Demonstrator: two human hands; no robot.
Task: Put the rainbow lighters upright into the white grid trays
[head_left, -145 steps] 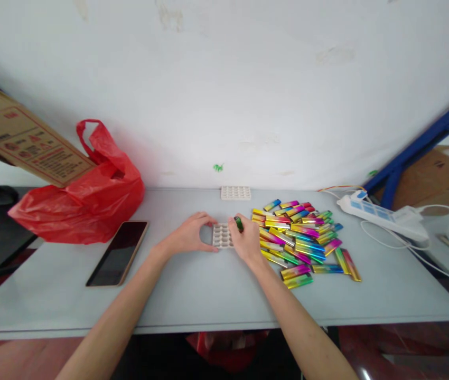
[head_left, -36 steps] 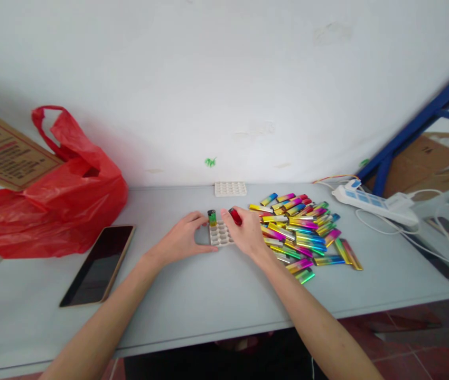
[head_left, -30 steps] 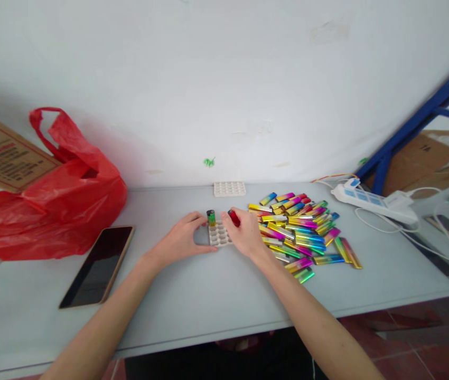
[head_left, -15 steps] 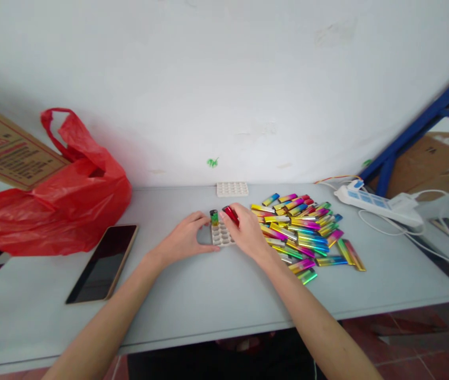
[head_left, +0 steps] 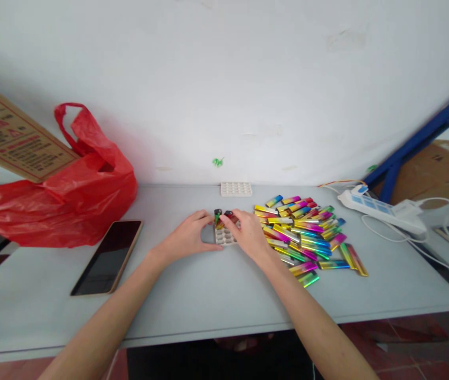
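Note:
A small white tray with rows of holes (head_left: 225, 237) lies on the table in front of me. My left hand (head_left: 188, 235) steadies it from the left, thumb at the near corner and fingertips by the far left side. A green-and-gold lighter (head_left: 218, 216) stands upright in the tray's far left corner. Just right of it, the fingers of my right hand (head_left: 249, 233) pinch a red lighter (head_left: 228, 214) with a dark top, upright at the tray's far row. My fingers hide its lower part, so I cannot tell how deep it sits.
Many shiny multicoloured lighters (head_left: 299, 232) lie heaped to the right. A second white tray (head_left: 236, 189) is by the wall. At left are a phone (head_left: 108, 257), a red plastic bag (head_left: 74, 206) and a cardboard box (head_left: 18, 137). A white power strip (head_left: 383, 210) with cables is at far right.
The red lighter in my right hand has gone from tilted above the tray to upright beside the green one. My left hand stays at the tray. The view has shifted slightly.

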